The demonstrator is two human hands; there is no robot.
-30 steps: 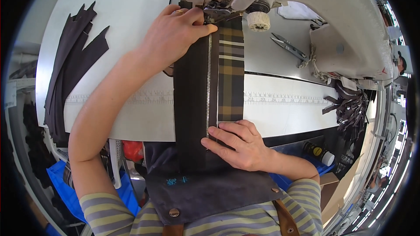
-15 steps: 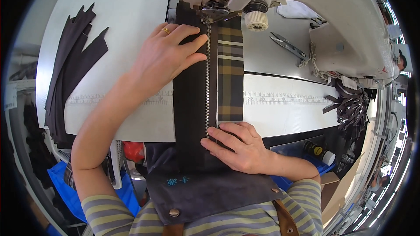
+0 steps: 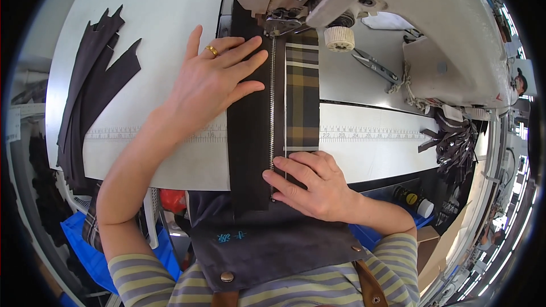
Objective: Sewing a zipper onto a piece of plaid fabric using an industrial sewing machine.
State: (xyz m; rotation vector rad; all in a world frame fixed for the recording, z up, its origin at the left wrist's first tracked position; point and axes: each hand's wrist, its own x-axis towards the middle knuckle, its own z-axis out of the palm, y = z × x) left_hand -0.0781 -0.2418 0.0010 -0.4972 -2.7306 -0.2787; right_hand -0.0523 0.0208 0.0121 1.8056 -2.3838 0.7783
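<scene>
A long metal-toothed zipper (image 3: 272, 108) on dark tape runs toward me from under the sewing machine's presser foot (image 3: 278, 25). Black fabric (image 3: 248, 153) lies along its left side, and a plaid fabric strip (image 3: 302, 96) along its right. My left hand (image 3: 213, 77), wearing a ring, rests open on the black fabric with fingers spread, fingertips just left of the teeth near the foot. At the zipper's near end, by the table edge, my right hand (image 3: 313, 185) has bent fingers closed on the zipper and the plaid strip's end. The thumb is partly hidden.
Dark fabric pieces (image 3: 94, 91) lie on the left of the white table (image 3: 187, 170). Right of the machine head are thread snips (image 3: 375, 67) and a bundle of zippers (image 3: 458, 142). A dark bottle (image 3: 412, 200) lies below the table's right side.
My left hand has lifted its index finger away and spread wider, shifting slightly back. The fabric and zipper sit slightly differently, and the machine head appears lower and more to the right.
</scene>
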